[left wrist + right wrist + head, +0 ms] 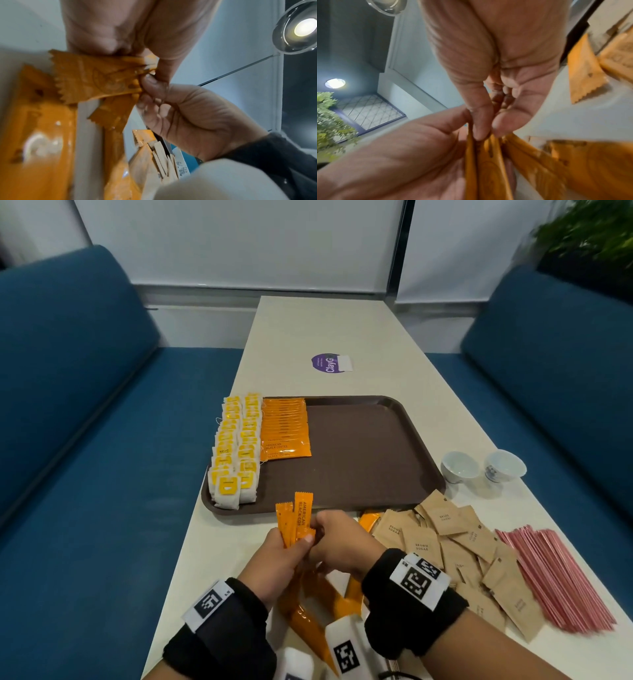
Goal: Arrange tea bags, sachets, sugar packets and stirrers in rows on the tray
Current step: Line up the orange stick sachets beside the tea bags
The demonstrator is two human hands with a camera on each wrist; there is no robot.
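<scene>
Both hands hold a small bundle of orange coffee sachets [296, 518] upright above the table, just in front of the brown tray [359, 457]. My left hand [294, 542] grips the bundle's lower part. My right hand [320, 525] pinches it from the right, thumb [481, 121] pressed against the sachets [488, 162]. On the tray's left side lie two rows of yellow-tagged tea bags [236, 453] and one row of orange sachets [286, 429]. More orange sachets [308, 621] lie loose on the table beneath my wrists. Brown sugar packets [455, 549] and pink stirrers [555, 577] lie to the right.
Two small white cups [459, 467] stand right of the tray. A purple sticker [330, 362] is on the table [308, 330] behind it. Blue sofas [85, 422] flank both long sides of the narrow table. The tray's middle and right parts are bare.
</scene>
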